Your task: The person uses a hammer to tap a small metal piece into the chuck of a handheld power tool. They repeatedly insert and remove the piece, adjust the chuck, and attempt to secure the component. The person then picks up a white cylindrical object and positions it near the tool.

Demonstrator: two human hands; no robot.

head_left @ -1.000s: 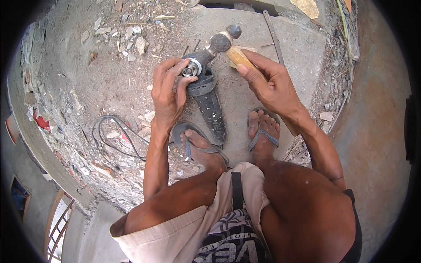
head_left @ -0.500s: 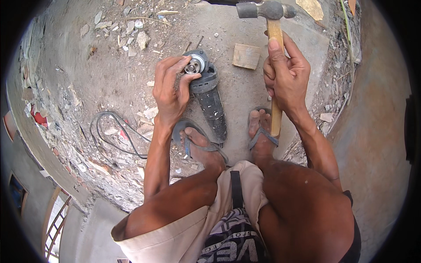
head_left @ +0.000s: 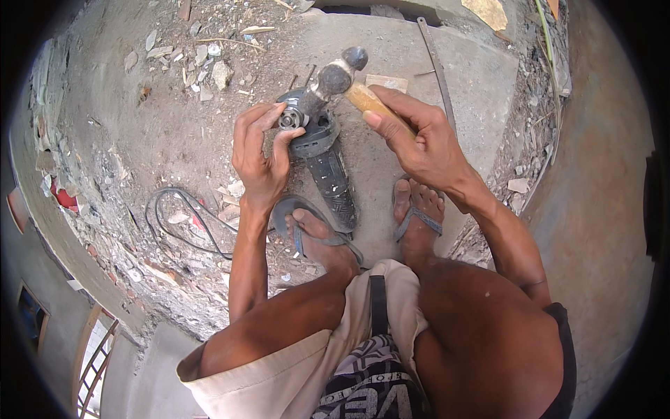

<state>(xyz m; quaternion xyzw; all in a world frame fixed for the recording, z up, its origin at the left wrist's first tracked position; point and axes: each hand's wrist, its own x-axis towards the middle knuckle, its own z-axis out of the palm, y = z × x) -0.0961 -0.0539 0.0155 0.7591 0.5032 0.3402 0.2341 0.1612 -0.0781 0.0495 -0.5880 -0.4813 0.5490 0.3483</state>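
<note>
The grinder (head_left: 331, 178) lies on the concrete slab (head_left: 481, 77) ahead of the feet, head away from the person and tail end beside the left sandal (head_left: 287, 209). The left hand (head_left: 262, 153) has fingers and thumb closed on either side of the round metal fitting (head_left: 290, 119) on its head. The right hand (head_left: 426, 143) grips the wooden handle (head_left: 370, 101) of a hammer (head_left: 335, 78), whose metal head overlaps the grinder's head; whether they touch I cannot tell.

The grinder looks stiff and fairly heavy, best lifted by its dark, textured barrel. The fitting is probably hard and smooth, perhaps slippery with dust, and small enough for a fingertip pinch at its rim. The hammer is likely head-heavy; its handle seems firm and dry, giving steadier control further back.

No container stands near the hands; a dark recess (head_left: 373, 10) opens past the slab, its contents too dim to tell. A wood block (head_left: 386, 83), a long metal blade (head_left: 437, 66) and a looped cord (head_left: 178, 223) lie about.
</note>
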